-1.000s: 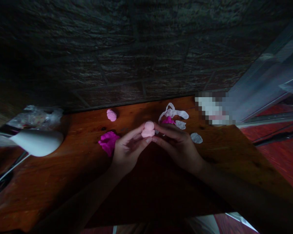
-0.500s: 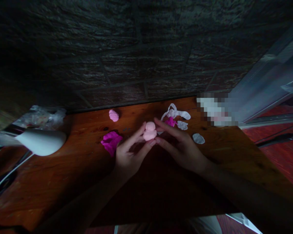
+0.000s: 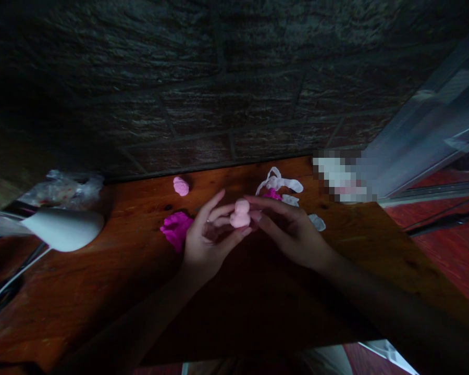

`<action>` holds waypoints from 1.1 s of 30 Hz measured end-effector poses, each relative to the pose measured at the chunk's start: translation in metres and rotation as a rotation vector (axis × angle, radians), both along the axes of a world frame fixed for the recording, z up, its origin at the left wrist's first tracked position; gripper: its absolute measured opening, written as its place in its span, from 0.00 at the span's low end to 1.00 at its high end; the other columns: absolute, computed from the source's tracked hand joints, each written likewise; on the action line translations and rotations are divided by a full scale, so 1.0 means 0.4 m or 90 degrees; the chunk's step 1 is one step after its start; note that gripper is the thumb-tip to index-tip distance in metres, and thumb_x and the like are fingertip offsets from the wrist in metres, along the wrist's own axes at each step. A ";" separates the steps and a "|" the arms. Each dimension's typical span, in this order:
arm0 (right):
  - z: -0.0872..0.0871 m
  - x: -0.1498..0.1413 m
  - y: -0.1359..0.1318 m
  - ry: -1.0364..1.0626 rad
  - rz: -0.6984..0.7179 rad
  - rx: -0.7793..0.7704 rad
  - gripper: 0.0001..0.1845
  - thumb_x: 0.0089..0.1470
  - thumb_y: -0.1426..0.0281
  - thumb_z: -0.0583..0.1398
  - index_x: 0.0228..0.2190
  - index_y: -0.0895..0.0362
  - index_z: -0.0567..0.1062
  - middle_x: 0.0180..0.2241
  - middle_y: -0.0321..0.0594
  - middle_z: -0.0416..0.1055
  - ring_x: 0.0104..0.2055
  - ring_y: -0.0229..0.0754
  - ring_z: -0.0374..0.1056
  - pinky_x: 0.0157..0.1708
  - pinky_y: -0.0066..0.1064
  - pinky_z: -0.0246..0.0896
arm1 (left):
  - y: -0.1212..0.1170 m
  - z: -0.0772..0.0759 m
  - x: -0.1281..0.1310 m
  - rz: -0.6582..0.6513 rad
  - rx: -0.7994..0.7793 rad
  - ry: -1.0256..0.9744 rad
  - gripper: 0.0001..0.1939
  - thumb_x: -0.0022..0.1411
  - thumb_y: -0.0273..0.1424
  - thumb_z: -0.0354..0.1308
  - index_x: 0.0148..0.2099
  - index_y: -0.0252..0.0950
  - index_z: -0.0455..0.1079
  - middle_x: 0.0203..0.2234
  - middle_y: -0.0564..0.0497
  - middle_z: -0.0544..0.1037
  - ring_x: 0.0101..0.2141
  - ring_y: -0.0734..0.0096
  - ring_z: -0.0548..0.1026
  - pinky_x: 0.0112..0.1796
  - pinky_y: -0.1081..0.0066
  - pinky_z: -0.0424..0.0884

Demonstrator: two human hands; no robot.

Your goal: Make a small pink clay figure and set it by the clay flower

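Observation:
A light pink lump of modelling clay (image 3: 240, 215), shaped as a small ball on top of a wider one, is held up over the wooden table. My left hand (image 3: 206, 240) supports it from the left, its thumb at the bottom and its index finger lifted off. From the right, my right hand (image 3: 299, 234) has its index finger and thumb closed at the clay's side. Beside my left hand lies a flattened magenta piece of clay (image 3: 176, 229). Farther back is another pink clay lump (image 3: 181, 186).
White strips (image 3: 289, 183), a small magenta piece (image 3: 272, 194) and a whitish scrap (image 3: 317, 222) lie behind my right hand. A white lamp-like object (image 3: 68, 229) and clear plastic bags (image 3: 68, 187) occupy the left. A dark brick wall (image 3: 187, 109) bounds the table's back.
My left index finger has lifted away from the clay. My right fingers have shifted onto its side, and the clay has turned slightly.

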State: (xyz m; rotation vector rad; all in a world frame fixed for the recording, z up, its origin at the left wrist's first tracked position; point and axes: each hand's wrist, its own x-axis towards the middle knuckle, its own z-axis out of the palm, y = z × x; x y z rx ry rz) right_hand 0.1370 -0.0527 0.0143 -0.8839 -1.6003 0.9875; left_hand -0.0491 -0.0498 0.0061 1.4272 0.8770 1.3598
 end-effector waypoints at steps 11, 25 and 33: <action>0.011 0.008 0.001 -0.042 -0.013 0.105 0.18 0.63 0.70 0.64 0.53 0.47 0.79 0.51 0.39 0.81 0.52 0.44 0.77 0.53 0.40 0.73 | -0.010 -0.009 0.003 -0.008 -0.050 0.037 0.26 0.50 0.26 0.76 0.53 0.40 0.78 0.38 0.50 0.86 0.37 0.67 0.85 0.42 0.69 0.84; 0.026 0.009 0.003 -0.076 -0.032 0.003 0.09 0.60 0.67 0.66 0.42 0.56 0.81 0.35 0.39 0.81 0.33 0.38 0.74 0.31 0.29 0.68 | -0.010 -0.036 -0.003 0.004 0.079 0.123 0.17 0.54 0.27 0.74 0.47 0.41 0.82 0.43 0.48 0.86 0.42 0.65 0.84 0.46 0.66 0.82; 0.016 0.011 0.006 -0.026 -0.014 -0.031 0.12 0.59 0.68 0.67 0.45 0.57 0.81 0.39 0.41 0.82 0.36 0.38 0.76 0.34 0.29 0.70 | -0.015 -0.035 0.007 0.004 0.063 0.069 0.21 0.55 0.25 0.74 0.51 0.42 0.81 0.43 0.49 0.86 0.37 0.69 0.85 0.40 0.72 0.83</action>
